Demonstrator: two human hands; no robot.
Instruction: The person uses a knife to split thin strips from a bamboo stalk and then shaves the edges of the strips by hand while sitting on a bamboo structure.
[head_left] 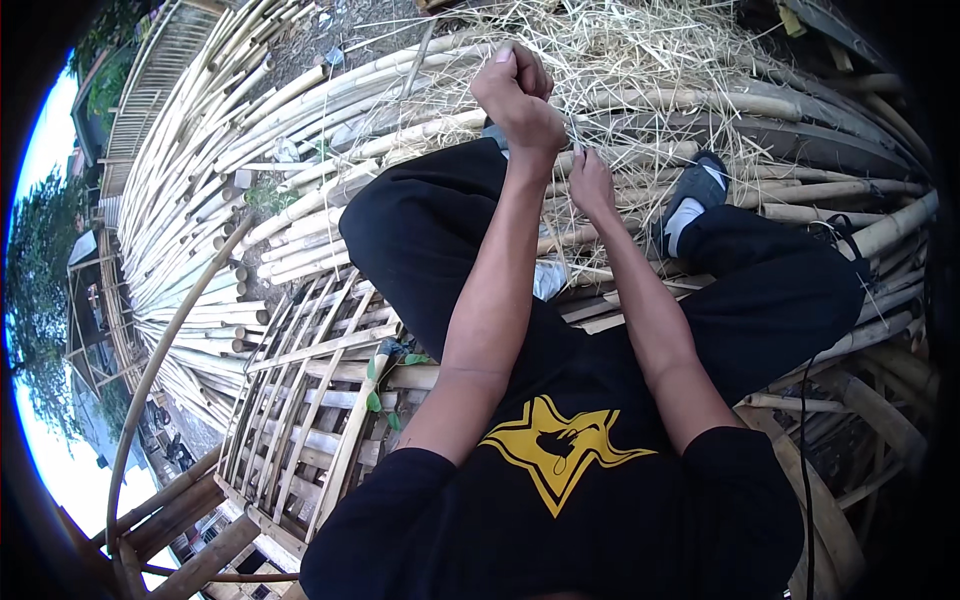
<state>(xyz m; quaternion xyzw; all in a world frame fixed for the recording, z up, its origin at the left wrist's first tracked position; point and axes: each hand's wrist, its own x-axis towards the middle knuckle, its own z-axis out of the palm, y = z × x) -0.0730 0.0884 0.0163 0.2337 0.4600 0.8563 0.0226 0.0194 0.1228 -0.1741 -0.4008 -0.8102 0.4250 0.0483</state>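
Observation:
My left hand (pixel 517 98) is raised above my bent left knee, its fingers curled closed and the thumb on top. Whatever it may grip is hidden behind the fingers. Lower and to its right, my right hand (pixel 592 186) is closed too. A thin pale tip shows just past its fingers, too small to name. Beyond both hands lies a loose heap of thin bamboo strips and shavings (pixel 640 60). Bamboo poles (pixel 690 102) run crosswise under the heap. A dark shoe (pixel 690 190) on my right foot rests among the strips.
Many cut bamboo poles (pixel 190 210) are stacked at the left. A slatted bamboo frame (pixel 310 400) stands beside my left leg, with a curved pole (pixel 165 350) rising near it. A dark cord (pixel 805 450) hangs at the right. More bamboo pieces (pixel 880 410) lie there.

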